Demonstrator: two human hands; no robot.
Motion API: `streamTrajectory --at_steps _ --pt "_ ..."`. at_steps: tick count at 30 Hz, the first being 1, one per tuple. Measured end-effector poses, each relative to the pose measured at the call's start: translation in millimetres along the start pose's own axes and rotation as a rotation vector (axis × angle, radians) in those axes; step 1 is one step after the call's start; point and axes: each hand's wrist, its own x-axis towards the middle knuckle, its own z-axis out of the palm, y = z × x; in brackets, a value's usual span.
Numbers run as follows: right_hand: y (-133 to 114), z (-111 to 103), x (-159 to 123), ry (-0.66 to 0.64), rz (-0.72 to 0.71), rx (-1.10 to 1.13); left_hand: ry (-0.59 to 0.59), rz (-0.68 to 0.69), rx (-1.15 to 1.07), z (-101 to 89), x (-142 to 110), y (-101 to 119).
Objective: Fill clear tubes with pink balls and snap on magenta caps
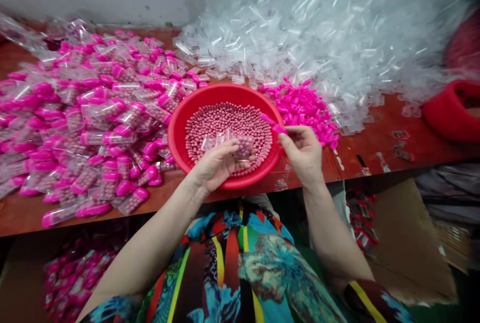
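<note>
A red plastic basin (176,138) holds many small pink beads (228,118). Over its near side, my left hand (221,163) is closed round several clear plastic containers (243,146); at least one has pink beads inside. At the basin's right rim, my right hand (303,153) pinches bright pink caps (276,127) between thumb and fingers. To the right of the basin lies a heap of loose pink caps (300,108).
Filled containers with pink caps (90,113) are piled at the left. Clear empty containers (318,38) form a big heap at the back right, against the wall. A red tub (450,113) stands at the right. A cardboard box (408,243) is below the table (315,170).
</note>
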Motion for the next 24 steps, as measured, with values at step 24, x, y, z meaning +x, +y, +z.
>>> streamTrajectory --at_steps 24 --pt "-16.0 47.1 -5.1 -0.334 -0.025 -0.033 0.172 0.162 -0.061 -0.4 3.5 -5.9"
